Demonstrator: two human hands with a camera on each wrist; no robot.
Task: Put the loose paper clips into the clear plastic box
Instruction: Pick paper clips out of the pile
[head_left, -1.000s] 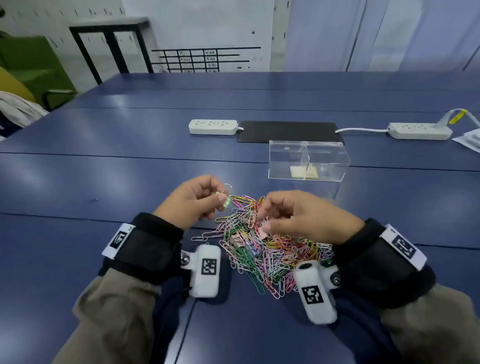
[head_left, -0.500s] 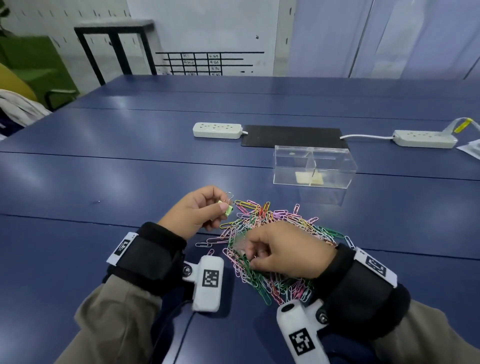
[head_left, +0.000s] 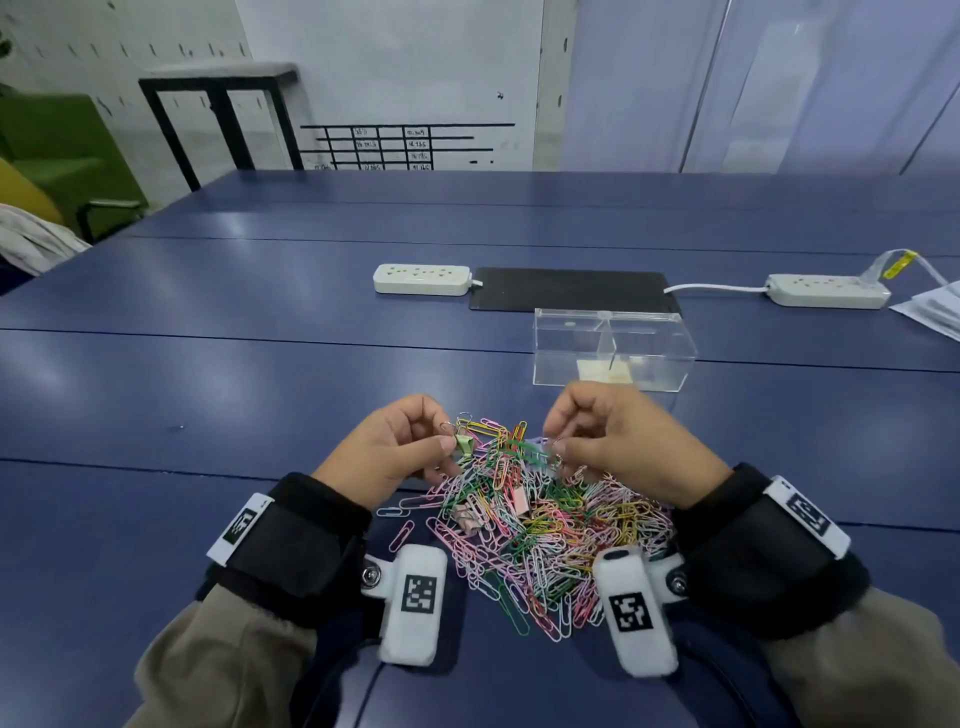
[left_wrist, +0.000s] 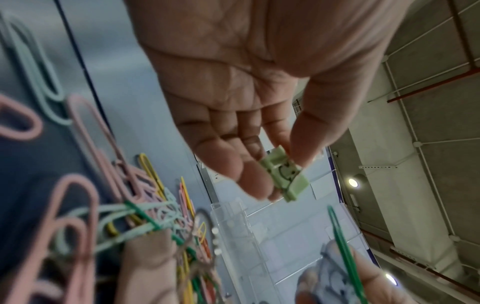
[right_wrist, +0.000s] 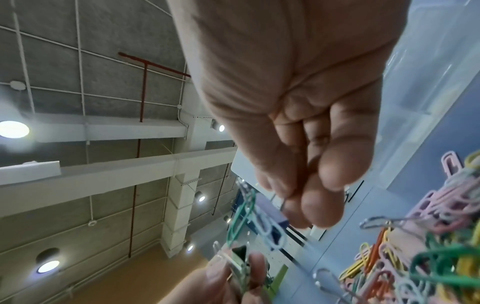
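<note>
A heap of coloured paper clips (head_left: 535, 530) lies on the blue table (head_left: 208, 395) between my wrists, with a few small binder clips mixed in. My left hand (head_left: 441, 441) hovers over the heap's far left edge and pinches a small green binder clip (head_left: 464, 444) (left_wrist: 284, 174) between thumb and fingers. My right hand (head_left: 563, 447) is lifted over the far right of the heap. It pinches the wire handle of a pale lilac binder clip (head_left: 543, 449) (left_wrist: 335, 273), from which a green paper clip (right_wrist: 239, 218) dangles. The clear plastic box (head_left: 613, 348) stands just beyond my right hand.
Two white power strips (head_left: 422, 279) (head_left: 828, 291) and a black mat (head_left: 571, 288) lie behind the box. Papers (head_left: 935, 312) sit at the right edge. A green chair (head_left: 67, 150) stands off the table's left side.
My right hand rose from the near part of the heap to its far side, bringing up a lilac binder clip with paper clips hanging. My left hand still holds the green binder clip.
</note>
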